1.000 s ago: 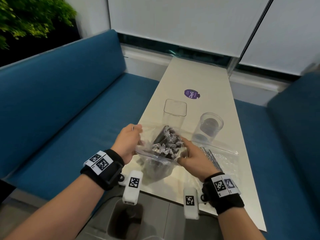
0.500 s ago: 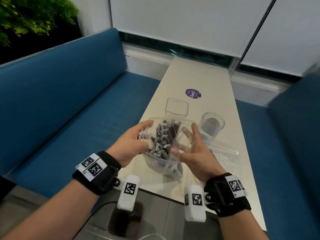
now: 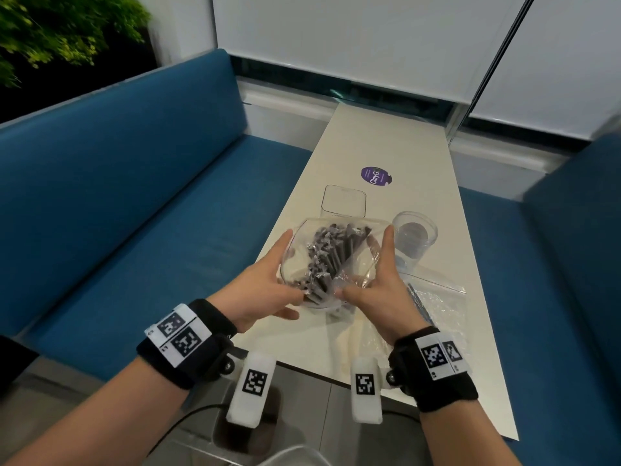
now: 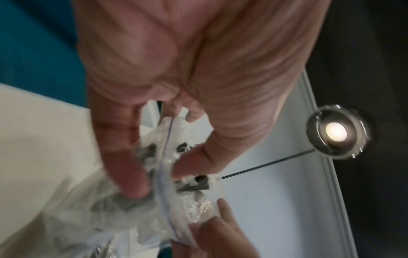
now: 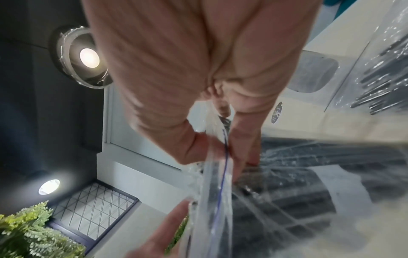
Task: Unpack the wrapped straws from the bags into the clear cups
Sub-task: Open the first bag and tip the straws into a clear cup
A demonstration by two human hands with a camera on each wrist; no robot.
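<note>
A clear zip bag (image 3: 356, 264) full of dark wrapped straws (image 3: 327, 257) hangs just above the near end of the white table (image 3: 386, 136). My left hand (image 3: 268, 284) pinches the bag's left rim and my right hand (image 3: 379, 280) pinches the right rim, spreading its mouth wide. In the left wrist view my thumb and fingers (image 4: 123, 165) clamp the zip edge (image 4: 164, 148); the right wrist view shows the same pinch, fingers (image 5: 240, 157) on the zip edge (image 5: 220, 174). Behind the bag stand a square clear cup (image 3: 343, 200) and a round clear cup (image 3: 415, 238), both without straws.
A second clear bag (image 3: 440, 307) with a few straws lies flat on the table by my right wrist. A purple sticker (image 3: 375, 176) sits further up the table. Blue bench seats (image 3: 151, 213) flank both sides; the near table edge is by my wrists.
The bag has come up off the table and its mouth has been pulled wide between both hands, which moved apart and slightly forward.
</note>
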